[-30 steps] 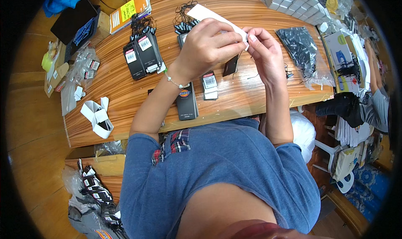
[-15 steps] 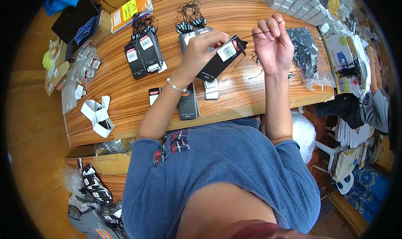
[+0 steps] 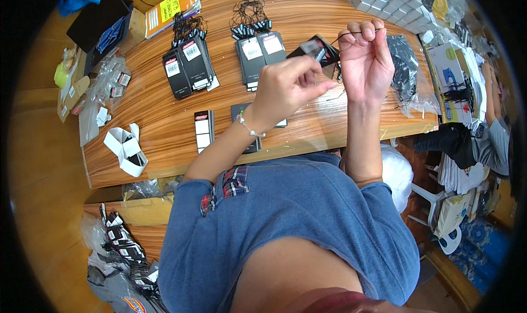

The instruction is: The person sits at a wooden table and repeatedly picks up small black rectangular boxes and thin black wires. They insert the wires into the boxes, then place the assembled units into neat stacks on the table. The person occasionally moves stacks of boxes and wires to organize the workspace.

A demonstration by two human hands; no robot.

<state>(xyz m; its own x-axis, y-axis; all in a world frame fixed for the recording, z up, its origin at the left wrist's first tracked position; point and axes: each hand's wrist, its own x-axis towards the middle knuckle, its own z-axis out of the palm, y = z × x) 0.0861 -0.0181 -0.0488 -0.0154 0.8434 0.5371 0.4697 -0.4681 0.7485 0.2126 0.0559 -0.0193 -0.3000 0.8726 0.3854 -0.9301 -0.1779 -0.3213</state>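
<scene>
My right hand (image 3: 366,63), raised over the table's right half, pinches a thin black string (image 3: 351,34) between thumb and fingers. From that string a black hang tag (image 3: 314,49) dangles, smeared by motion. My left hand (image 3: 291,88) is just below the tag, thumb and fingers apart, with nothing in it. Behind that hand lies a pile of strung black tags (image 3: 262,55) with white stickers. A similar strung pile (image 3: 189,66) lies farther left. Near the front edge are a narrow stack of tags with white panels (image 3: 203,132) and dark cards (image 3: 253,146), partly hidden by my left wrist.
A clear bag of black strings (image 3: 403,66) lies at the right. White boxes (image 3: 392,6) stand at the far right. A curled white strip (image 3: 126,148) is at the left front, a laptop (image 3: 96,27) and notebooks (image 3: 170,11) far left. Another person (image 3: 491,140) is at the right.
My left hand has let go of the tag and come slightly right and down. The tag now swings from the string. My right hand has shifted slightly right, still pinching the string.
</scene>
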